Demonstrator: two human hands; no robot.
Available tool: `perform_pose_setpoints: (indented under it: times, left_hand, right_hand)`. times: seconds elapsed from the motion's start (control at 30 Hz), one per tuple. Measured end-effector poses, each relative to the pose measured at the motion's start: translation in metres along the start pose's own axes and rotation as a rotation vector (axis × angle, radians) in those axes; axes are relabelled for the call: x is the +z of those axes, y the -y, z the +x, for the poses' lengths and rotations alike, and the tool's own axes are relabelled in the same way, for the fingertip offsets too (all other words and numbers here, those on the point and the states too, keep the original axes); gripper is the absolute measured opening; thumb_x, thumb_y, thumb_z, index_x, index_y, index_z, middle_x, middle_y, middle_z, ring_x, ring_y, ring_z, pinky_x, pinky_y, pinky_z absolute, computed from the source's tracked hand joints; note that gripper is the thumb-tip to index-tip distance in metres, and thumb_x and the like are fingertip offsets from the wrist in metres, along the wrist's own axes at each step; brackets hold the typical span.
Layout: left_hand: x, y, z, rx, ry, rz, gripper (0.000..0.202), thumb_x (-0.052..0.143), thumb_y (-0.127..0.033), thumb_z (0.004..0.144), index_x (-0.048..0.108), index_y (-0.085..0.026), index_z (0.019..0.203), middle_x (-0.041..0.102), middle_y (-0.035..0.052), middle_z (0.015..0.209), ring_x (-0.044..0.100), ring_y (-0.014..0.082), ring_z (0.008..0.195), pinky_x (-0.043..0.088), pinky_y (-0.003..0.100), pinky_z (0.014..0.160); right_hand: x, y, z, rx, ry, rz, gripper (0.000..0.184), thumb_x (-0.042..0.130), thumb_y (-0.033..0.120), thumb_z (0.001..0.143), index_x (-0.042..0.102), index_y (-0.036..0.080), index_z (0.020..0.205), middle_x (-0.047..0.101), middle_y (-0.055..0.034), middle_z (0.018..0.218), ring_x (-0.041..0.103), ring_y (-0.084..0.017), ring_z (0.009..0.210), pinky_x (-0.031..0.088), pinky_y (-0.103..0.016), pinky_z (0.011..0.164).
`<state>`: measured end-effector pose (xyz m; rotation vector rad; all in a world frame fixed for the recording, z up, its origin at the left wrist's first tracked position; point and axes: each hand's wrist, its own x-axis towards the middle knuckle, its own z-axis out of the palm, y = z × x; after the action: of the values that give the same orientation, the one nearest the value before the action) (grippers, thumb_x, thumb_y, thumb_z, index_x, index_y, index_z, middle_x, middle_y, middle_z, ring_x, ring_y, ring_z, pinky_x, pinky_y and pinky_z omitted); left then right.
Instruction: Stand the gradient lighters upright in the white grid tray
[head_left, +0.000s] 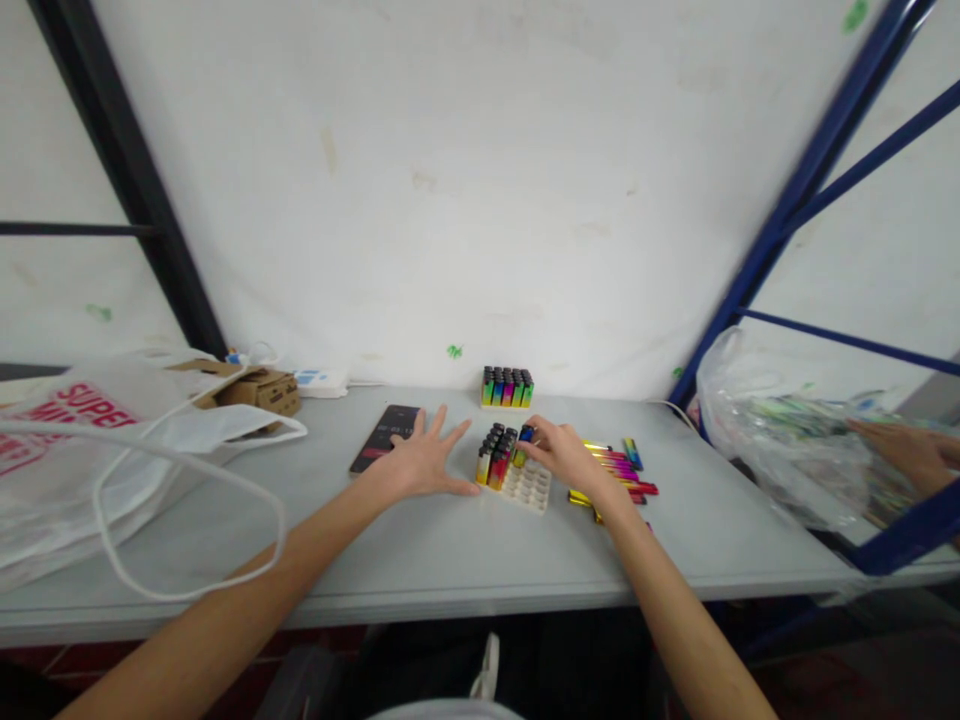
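The right hand point(562, 452) is pinching a shiny lighter point(520, 456) upright at the white cupped tray point(534, 492), just beside the black-topped lighters point(495, 458) that are standing in its left part. The left hand point(427, 462) is spreading its fingers wide near the smartphone point(376, 440), while loose lighters point(616, 468) are lying on the gray table point(465, 560), right of the tray.

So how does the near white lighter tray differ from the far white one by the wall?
The near white tray is only partly filled; the far white tray looks packed with lighters. The right hand reaches over the near tray; no hand touches the far tray. Both hold upright, black-topped lighters.
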<state>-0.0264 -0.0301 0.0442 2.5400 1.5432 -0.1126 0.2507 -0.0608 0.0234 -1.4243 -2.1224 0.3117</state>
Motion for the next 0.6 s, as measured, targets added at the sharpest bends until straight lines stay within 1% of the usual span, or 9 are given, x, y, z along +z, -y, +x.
perform_pose_setpoints:
  times: [0.07,0.13,0.17,0.23,0.3,0.37,0.43,0.53,0.6]
  left_hand:
    - [0.005,0.003,0.003,0.053,-0.059,-0.007,0.13,0.072,-0.092,0.076,0.019,-0.027,0.176,-0.002,0.0237,0.181,-0.004,0.0615,0.162,0.02,0.091,0.114]
    - [0.011,0.006,0.008,0.176,-0.13,-0.056,0.128,0.073,-0.09,0.077,0.025,-0.021,0.174,0.007,0.0255,0.181,0.001,0.0567,0.165,0.013,0.082,0.124]
    - [0.014,0.007,0.012,0.26,-0.157,-0.109,0.126,0.074,-0.088,0.078,0.028,-0.019,0.173,0.012,0.0259,0.181,0.006,0.0531,0.166,0.014,0.074,0.129]
    - [0.021,0.006,0.02,0.424,-0.18,-0.263,0.119,0.077,-0.082,0.08,0.034,-0.016,0.169,0.026,0.0251,0.177,0.024,0.0457,0.165,0.024,0.057,0.132]
    - [0.026,0.003,0.027,0.53,-0.183,-0.406,0.105,0.08,-0.074,0.082,0.045,-0.014,0.161,0.045,0.0223,0.168,0.043,0.0405,0.156,0.032,0.047,0.13]
    - [0.03,-0.001,0.032,0.558,-0.182,-0.504,0.09,0.083,-0.067,0.081,0.056,-0.015,0.149,0.061,0.018,0.152,0.058,0.0384,0.142,0.041,0.045,0.124]
    - [0.033,-0.002,0.035,0.531,-0.179,-0.564,0.079,0.086,-0.064,0.078,0.063,-0.016,0.136,0.07,0.0143,0.139,0.066,0.038,0.128,0.049,0.046,0.116]
    - [0.035,-0.001,0.038,0.49,-0.169,-0.585,0.076,0.089,-0.066,0.074,0.066,-0.017,0.127,0.073,0.0124,0.13,0.07,0.0386,0.118,0.054,0.048,0.107]
    - [0.036,0.002,0.039,0.497,-0.168,-0.576,0.08,0.091,-0.066,0.07,0.066,-0.018,0.128,0.073,0.0125,0.131,0.07,0.0392,0.119,0.054,0.049,0.108]
  right_hand:
    - [0.001,-0.002,0.0,-0.002,-0.002,-0.019,0.017,0.063,0.036,0.105,0.062,0.022,0.115,0.08,-0.0069,0.093,0.074,-0.023,0.081,0.052,-0.032,0.076]
    - [0.001,-0.003,-0.001,-0.005,-0.002,-0.038,0.017,0.062,0.036,0.106,0.062,0.022,0.115,0.08,-0.0064,0.093,0.073,-0.023,0.082,0.052,-0.031,0.076]
    - [0.0,-0.003,-0.001,-0.005,0.0,-0.042,0.016,0.062,0.036,0.106,0.061,0.022,0.115,0.079,-0.0062,0.092,0.073,-0.023,0.082,0.052,-0.031,0.075]
    - [0.0,-0.003,-0.001,0.001,0.012,-0.028,0.016,0.062,0.036,0.107,0.06,0.022,0.116,0.078,-0.0061,0.091,0.073,-0.023,0.081,0.051,-0.03,0.073]
    - [-0.001,-0.002,-0.001,0.015,0.032,0.001,0.015,0.062,0.034,0.107,0.06,0.022,0.115,0.077,-0.0057,0.089,0.073,-0.022,0.078,0.049,-0.029,0.069]
    - [0.0,-0.001,0.0,0.025,0.045,-0.008,0.012,0.065,0.031,0.105,0.06,0.021,0.112,0.076,-0.0049,0.085,0.072,-0.021,0.076,0.047,-0.027,0.067]
    - [0.001,0.0,0.002,0.022,0.052,-0.047,0.01,0.069,0.026,0.102,0.062,0.021,0.107,0.076,-0.0042,0.083,0.071,-0.021,0.075,0.046,-0.027,0.066]
    - [0.004,0.002,0.004,0.016,0.067,-0.044,0.009,0.072,0.022,0.099,0.066,0.02,0.107,0.078,-0.0047,0.084,0.072,-0.021,0.077,0.048,-0.027,0.069]
    - [0.003,0.003,0.005,0.009,0.091,-0.004,0.009,0.072,0.024,0.099,0.069,0.019,0.106,0.079,-0.0058,0.087,0.073,-0.021,0.078,0.05,-0.028,0.07]
